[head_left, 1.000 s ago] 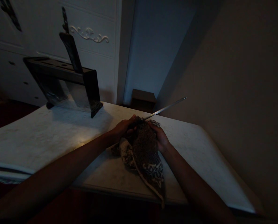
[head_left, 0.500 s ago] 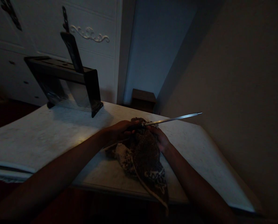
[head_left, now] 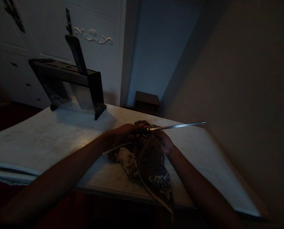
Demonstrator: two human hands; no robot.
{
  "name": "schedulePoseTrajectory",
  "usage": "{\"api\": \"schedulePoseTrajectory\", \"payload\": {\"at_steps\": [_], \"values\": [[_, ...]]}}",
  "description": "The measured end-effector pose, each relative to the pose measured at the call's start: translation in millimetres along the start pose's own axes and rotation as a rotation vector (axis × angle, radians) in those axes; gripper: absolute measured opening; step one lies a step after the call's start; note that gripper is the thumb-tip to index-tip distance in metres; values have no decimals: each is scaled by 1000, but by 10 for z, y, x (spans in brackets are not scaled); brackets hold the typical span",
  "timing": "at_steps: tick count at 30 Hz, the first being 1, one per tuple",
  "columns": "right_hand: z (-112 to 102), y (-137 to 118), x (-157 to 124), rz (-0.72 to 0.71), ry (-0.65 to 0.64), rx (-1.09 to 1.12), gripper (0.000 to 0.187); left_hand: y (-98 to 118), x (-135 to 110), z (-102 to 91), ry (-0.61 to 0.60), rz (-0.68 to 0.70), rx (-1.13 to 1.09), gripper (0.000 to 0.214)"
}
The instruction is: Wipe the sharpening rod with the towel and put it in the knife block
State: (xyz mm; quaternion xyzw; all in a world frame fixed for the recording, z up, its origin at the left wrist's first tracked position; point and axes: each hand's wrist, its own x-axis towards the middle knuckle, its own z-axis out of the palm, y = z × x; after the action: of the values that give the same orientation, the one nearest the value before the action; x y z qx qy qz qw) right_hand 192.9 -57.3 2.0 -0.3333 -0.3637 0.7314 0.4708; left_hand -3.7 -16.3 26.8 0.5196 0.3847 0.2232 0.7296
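Observation:
My left hand [head_left: 125,133] is closed around the dark handle of a honing steel [head_left: 177,126]. Its thin shiny rod points right, close to level, over the table's far edge. A brown patterned towel [head_left: 151,156] hangs bunched from my right hand [head_left: 165,142], which is closed on it just under the base of the rod. The towel's lower corner droops past the near edge of the table. Folds of cloth and the dim light hide most of my right fingers.
A knife block [head_left: 72,92] with clear sides stands at the table's back left, one black-handled knife [head_left: 77,54] upright in it. The pale tabletop [head_left: 37,133] runs beneath my arms. Behind are a white cabinet [head_left: 101,70], a small brown box-like piece [head_left: 146,100] and a wall at right.
The tip of the honing steel has dipped, so the rod lies more level. Both hands keep their holds, and the towel has shifted only slightly.

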Motion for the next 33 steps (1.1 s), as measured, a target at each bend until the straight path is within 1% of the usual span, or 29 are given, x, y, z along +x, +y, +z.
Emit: {"api": "schedulePoseTrajectory", "payload": {"at_steps": [5,10,14,17,20,25,29,31,33], "values": [[-8,-15,-3,12,-29,-2,37,-10,-39,-6,-33,13,-33,41],[-21,-21,-2,36,22,13,32,-26,-42,12,-86,-26,-57,52],[-28,-6,7,37,22,1,27,-26,-70,40,-69,-28,-84,52],[-33,1,12,35,26,0,26,-27,-90,58,-49,-43,-112,51],[-42,-9,9,39,27,2,26,-30,-82,66,-54,-48,-148,51],[-67,-19,3,79,15,0,24,-50,-3,31,-123,-86,-199,53],[-60,13,20,64,73,59,28,-56,74,-28,-190,-105,-326,51],[-40,28,30,47,71,105,31,-53,107,-60,-218,-109,-390,51],[-18,33,38,52,57,129,31,-56,134,-92,-251,-108,-441,53]]}}
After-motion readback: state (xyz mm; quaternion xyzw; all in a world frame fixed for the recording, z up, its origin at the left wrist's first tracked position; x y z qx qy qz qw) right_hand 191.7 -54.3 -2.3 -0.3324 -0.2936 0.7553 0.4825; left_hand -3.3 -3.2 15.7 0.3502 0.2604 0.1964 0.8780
